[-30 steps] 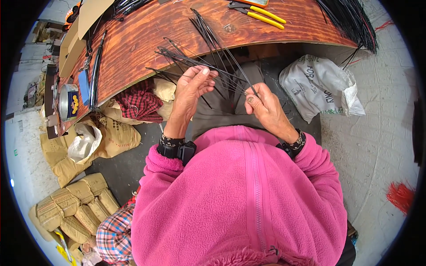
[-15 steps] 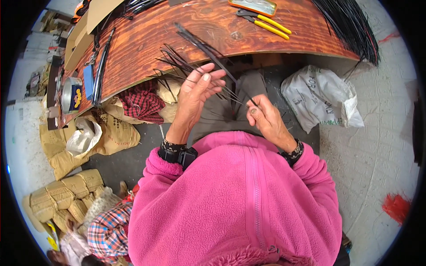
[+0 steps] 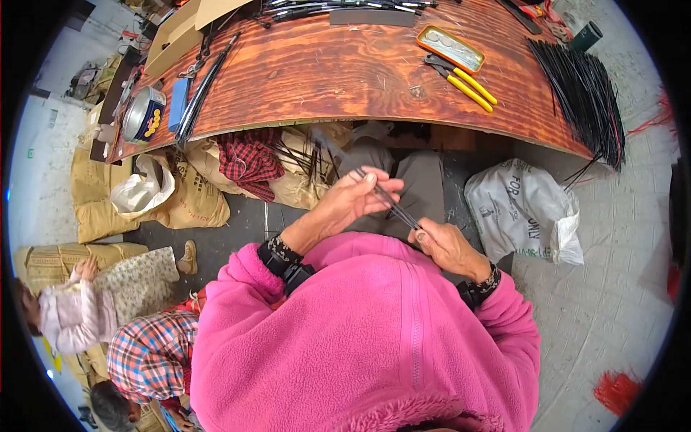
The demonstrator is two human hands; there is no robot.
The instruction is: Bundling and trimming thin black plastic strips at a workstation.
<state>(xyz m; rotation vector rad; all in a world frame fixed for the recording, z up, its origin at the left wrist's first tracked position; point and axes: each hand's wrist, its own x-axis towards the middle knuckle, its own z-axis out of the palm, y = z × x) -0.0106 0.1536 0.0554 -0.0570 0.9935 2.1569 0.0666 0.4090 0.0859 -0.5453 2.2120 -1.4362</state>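
A small bundle of thin black strands (image 3: 396, 205) slants between my hands, above my lap. My right hand (image 3: 452, 248) is closed around the bundle's lower end. Thumb and fingers of my left hand (image 3: 349, 200) pinch the strands farther up, its other fingers loosely spread behind them. Beyond the left hand the far ends are blurred. More dark strands (image 3: 306, 162) show in front of the brown sacks under the table edge. I cannot make out whether these join the bundle I hold.
On the wooden table (image 3: 324, 79) lie yellow-handled pliers (image 3: 471, 88), an orange-rimmed tin (image 3: 450, 49), a round can (image 3: 144, 115) and a large black strand bundle (image 3: 586, 101). A white sack (image 3: 522, 209) stands at right. Brown sacks (image 3: 191, 201) and two people (image 3: 147, 353) are at left.
My hands have come closer to my body, and the strands, fanned out before, are now gathered in a tighter bundle. The view has shifted, showing more of the table.
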